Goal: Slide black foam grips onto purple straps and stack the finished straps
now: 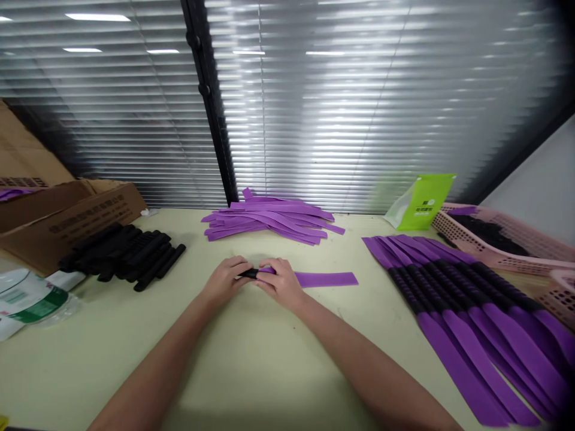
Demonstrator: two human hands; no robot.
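Observation:
At the middle of the table, my left hand [227, 278] is closed on a short black foam tube [250, 273]. My right hand [281, 281] pinches a purple strip [330, 279] where it meets the tube's right end. The strip's free end lies flat on the table to the right. How far the strip reaches inside the tube is hidden by my fingers. Beyond my hands lies a loose pile of purple strips [269, 220]. Off to the left is a heap of black foam tubes [130, 251].
Purple strips with black tubes around their middles [458, 293] lie in a row at right. Behind them stand a green pouch [424, 203] and a pink basket [498, 254]. A cardboard box [76, 221] and a clear plastic bottle [33, 299] are at left. Window blinds [314, 120] close off the back.

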